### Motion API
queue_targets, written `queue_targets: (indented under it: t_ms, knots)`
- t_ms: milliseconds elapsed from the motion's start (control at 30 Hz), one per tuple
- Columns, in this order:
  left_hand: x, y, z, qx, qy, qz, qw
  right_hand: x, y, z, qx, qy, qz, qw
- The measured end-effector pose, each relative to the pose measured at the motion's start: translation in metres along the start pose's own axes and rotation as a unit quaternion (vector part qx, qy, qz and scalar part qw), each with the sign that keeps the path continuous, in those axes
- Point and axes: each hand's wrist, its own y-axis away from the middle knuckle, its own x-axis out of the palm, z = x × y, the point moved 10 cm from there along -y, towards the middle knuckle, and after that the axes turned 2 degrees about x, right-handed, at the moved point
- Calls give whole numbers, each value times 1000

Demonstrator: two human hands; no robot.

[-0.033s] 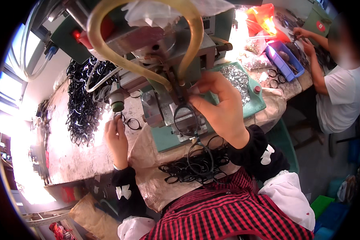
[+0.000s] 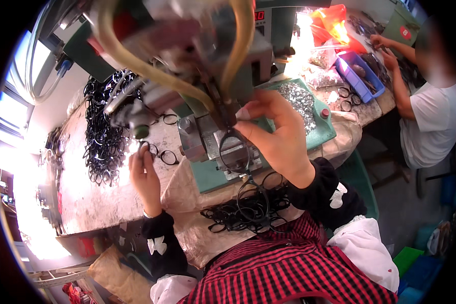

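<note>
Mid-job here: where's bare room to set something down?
The best patch seems to be the left tabletop, between the black pile behind it, the left hand to its right and the near table edge. Crowded: around the right hand at the machine, the brown paper under the black rings, and the right side, with the green tray and blue bin.

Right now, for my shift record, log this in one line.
left hand: near green knob; right hand: at machine, by loop; black pile: machine's left

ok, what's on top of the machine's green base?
On the green base: silvery bits, a red button near the right edge, metal blocks. The right hand hides part of it; the surface under the heaped bits is covered.
</note>
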Motion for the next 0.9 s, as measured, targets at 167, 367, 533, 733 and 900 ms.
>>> queue_targets:
  t_ms: [167,367,533,733,900]
  knots:
    - [-54,-5,-85,52,211,-196,956,11,-2,8,29,-90,17,995]
    - [-54,13,-214,314,259,-53,912,6,0,15,40,-65,17,997]
    - [-51,-6,-234,267,291,-67,916,10,-1,6,34,-61,17,997]
    - [-33,-37,-214,231,290,-101,923,19,5,-3,91,-173,10,981]
    - [-24,-19,-227,233,224,-34,946,17,21,16,90,-189,62,976]
